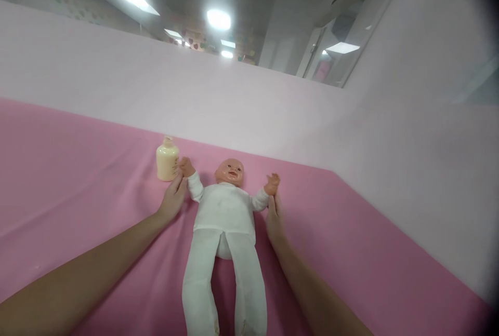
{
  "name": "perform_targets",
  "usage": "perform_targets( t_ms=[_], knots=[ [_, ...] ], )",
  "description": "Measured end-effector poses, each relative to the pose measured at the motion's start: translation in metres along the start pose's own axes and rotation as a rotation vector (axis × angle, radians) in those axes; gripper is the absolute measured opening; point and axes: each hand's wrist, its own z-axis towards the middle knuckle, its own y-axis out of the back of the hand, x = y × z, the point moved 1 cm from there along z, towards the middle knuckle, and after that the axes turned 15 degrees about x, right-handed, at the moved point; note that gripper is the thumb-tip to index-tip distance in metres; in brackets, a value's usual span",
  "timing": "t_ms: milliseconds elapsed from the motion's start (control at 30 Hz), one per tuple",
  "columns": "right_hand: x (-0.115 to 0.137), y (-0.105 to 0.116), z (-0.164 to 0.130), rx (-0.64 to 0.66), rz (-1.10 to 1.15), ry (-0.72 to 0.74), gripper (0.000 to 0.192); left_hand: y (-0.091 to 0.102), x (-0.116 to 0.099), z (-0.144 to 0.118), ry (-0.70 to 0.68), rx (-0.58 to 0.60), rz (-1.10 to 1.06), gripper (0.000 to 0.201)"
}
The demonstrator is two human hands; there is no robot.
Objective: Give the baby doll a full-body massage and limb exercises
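A baby doll (224, 209) in a white top and white trousers lies on its back, head away from me, arms spread out and raised. With my left hand (173, 197) I hold the doll's hand on the left side, thumb and fingers pressed together at its wrist. My right hand (275, 215) grips the doll's other hand near the cuff; part of my fingers is hidden behind it. Just beyond my left fingertips stands a cream pump bottle (167, 161), upright, close to the doll's hand.
Under the doll is a pink padded surface (97, 170) with some wrinkles. A pale wall (234, 105) rises along its back and right side. Above the back wall, a glass panel (241, 19) shows ceiling lights and reflections.
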Motion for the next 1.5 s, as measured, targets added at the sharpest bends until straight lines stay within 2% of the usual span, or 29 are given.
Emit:
perform_targets(
  t_ms=[100, 233, 333, 433, 567, 733, 800, 900, 1000, 1067, 1200, 1333, 1500],
  knots=[
    [0.004, -0.006, -0.005, 0.176, -0.144, 0.014, 0.053, -0.004, -0.012, -0.003, -0.054, 0.133, 0.091, 0.046],
    [-0.004, -0.011, -0.009, 0.342, -0.356, 0.032, 0.045, -0.013, -0.016, -0.007, -0.212, 0.342, 0.401, 0.038],
    [-0.008, -0.012, -0.009, 0.359, -0.407, 0.07, 0.042, -0.02, -0.014, -0.009, -0.298, 0.376, 0.561, 0.037],
    [-0.006, -0.012, -0.009, 0.351, -0.397, 0.048, 0.042, -0.02, -0.017, -0.01, -0.282, 0.364, 0.584, 0.04],
    [0.004, -0.011, -0.009, 0.248, -0.266, -0.002, 0.046, -0.015, -0.022, -0.009, -0.19, 0.329, 0.497, 0.039],
    [0.004, -0.005, -0.005, -0.042, 0.003, -0.027, 0.052, -0.009, -0.015, -0.005, -0.067, 0.144, 0.405, 0.021],
    [-0.004, 0.0, -0.003, -0.166, 0.086, -0.121, 0.053, -0.008, -0.012, -0.003, -0.049, 0.157, 0.407, 0.014],
    [-0.014, 0.005, -0.001, -0.269, 0.196, -0.292, 0.052, -0.006, -0.009, -0.002, -0.026, 0.157, 0.379, 0.012],
    [-0.013, 0.006, -0.002, -0.312, 0.204, -0.307, 0.053, -0.004, -0.009, -0.001, -0.046, 0.133, 0.348, 0.012],
    [-0.007, 0.004, -0.002, -0.256, 0.135, -0.208, 0.054, -0.004, -0.009, -0.001, -0.079, 0.133, 0.378, 0.011],
    [0.008, -0.003, -0.006, -0.018, -0.091, -0.016, 0.049, -0.007, -0.009, -0.003, -0.199, 0.165, 0.528, 0.01],
    [0.011, -0.009, -0.008, 0.104, -0.359, 0.062, 0.04, -0.011, -0.01, -0.008, -0.257, 0.204, 0.628, 0.013],
    [0.001, -0.013, -0.007, 0.258, -0.454, 0.104, 0.038, -0.016, -0.016, -0.011, -0.293, 0.327, 0.664, 0.013]
  ],
)
